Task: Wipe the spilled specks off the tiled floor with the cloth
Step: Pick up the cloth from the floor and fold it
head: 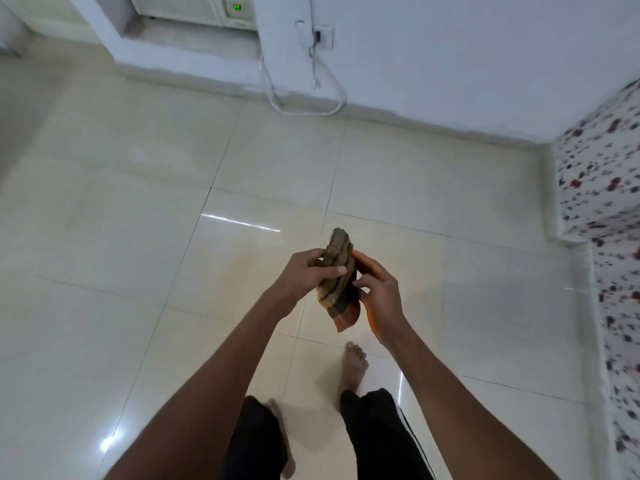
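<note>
A bunched brown cloth (338,271) with dark stripes and an orange edge is held up in front of me, well above the glossy cream tiled floor (138,237). My left hand (304,275) grips its left side, thumb laid across the fabric. My right hand (377,289) holds its right side with curled fingers, the orange corner hanging below between the wrists. I cannot make out any specks on the tiles. My bare feet stand on the tiles below the hands.
A white wall with a socket (323,35) and a looping white cable (304,105) runs along the back. An air cooler unit (194,10) sits at the top left. A flower-patterned bed cover (609,220) fills the right edge.
</note>
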